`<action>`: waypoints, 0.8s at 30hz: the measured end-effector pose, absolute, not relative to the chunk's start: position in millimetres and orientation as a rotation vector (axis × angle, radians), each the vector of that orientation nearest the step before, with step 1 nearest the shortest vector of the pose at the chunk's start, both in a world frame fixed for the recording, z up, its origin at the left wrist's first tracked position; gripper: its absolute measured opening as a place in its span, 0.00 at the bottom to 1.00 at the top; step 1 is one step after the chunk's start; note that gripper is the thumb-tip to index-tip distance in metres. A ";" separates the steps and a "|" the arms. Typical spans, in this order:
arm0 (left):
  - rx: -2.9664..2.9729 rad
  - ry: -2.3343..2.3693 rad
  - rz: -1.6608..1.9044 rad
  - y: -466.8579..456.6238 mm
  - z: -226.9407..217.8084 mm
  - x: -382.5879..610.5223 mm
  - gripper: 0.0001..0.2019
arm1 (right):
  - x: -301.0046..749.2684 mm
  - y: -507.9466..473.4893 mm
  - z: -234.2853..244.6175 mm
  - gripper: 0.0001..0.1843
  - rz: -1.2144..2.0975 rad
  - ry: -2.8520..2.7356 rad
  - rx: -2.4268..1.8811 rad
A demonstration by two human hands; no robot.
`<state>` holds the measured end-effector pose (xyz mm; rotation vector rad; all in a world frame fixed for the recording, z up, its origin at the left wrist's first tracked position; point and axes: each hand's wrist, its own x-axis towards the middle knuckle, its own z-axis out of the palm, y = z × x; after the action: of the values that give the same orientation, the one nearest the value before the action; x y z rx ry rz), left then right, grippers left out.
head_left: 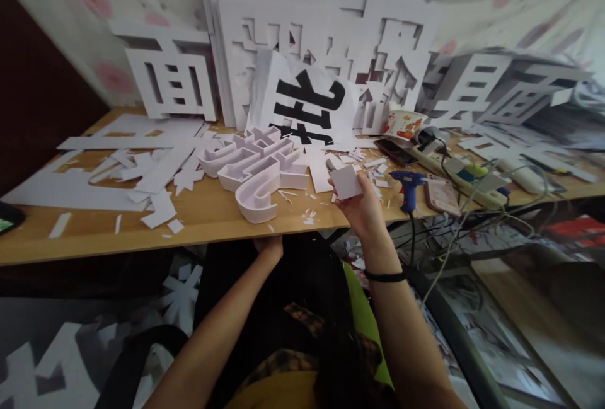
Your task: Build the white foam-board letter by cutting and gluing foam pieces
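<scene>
Left hand (268, 247) at the table (212, 220) edge, fingers hidden, grip unclear; right hand (363, 210) pinches 1 loose white piece (346, 182); left of it the letter (258, 172) stands mostly walled.

Right grip (362, 204): raised at the table's front edge, pinching a small white square piece (346, 182).
Left grip (269, 247): low against the table (212, 220) edge, fingers hidden.
Raised white letter (258, 176): flat on the table, left of the piece.
Blue glue gun (405, 183): just right of the right grip.
</scene>
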<state>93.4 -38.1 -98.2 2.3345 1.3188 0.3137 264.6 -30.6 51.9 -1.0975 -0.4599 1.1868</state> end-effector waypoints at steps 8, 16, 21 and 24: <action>2.306 0.944 -0.165 -87.0 -75.3 129.3 0.34 | 261.3 -38.8 54.6 0.24 1.292 -0.501 -1.056; 2.100 0.931 -0.098 -55.8 31.7 48.1 0.19 | 255.9 -43.1 51.4 0.26 1.312 -0.670 -1.152; 2.188 1.137 1.183 -59.2 53.0 9.0 0.09 | 226.0 -47.3 25.2 0.20 1.083 -0.897 -1.497; 2.355 1.495 1.260 -40.5 41.1 -7.6 0.16 | 209.8 -50.5 21.7 0.11 0.850 -1.242 -1.639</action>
<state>-7.6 -40.5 41.1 2.3553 1.4951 1.2597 209.8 -50.5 21.7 -1.6395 -1.2422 0.8499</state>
